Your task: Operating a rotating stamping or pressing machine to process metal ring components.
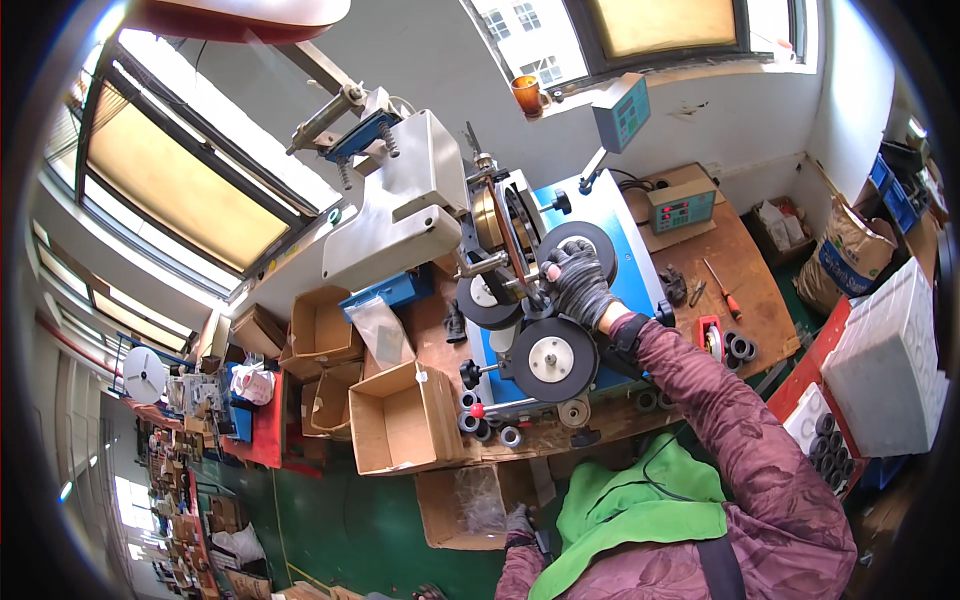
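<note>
My right hand [582, 284], in a dark grey glove with bare fingertips, reaches into the middle of a winding-type machine with a blue base plate [632, 262]. Its fingers are curled in front of the far black disc [592, 243], and what they grip, if anything, is hidden. Nearer to me is another black disc [578, 378] with a pale hub; a third black disc [478, 308] sits to the left. Low down, my left hand [519, 522], also gloved, is beside an open cardboard box [440, 505] with clear plastic inside; its fingers are too small to read.
An open cardboard box [400, 415] stands at the bench's left edge. Several black rings [510, 436] lie along the front. On the right are a red-handled screwdriver [733, 302], a red tape dispenser [711, 338] and a control box [683, 207]. White foam trays [885, 350] are stacked farther right.
</note>
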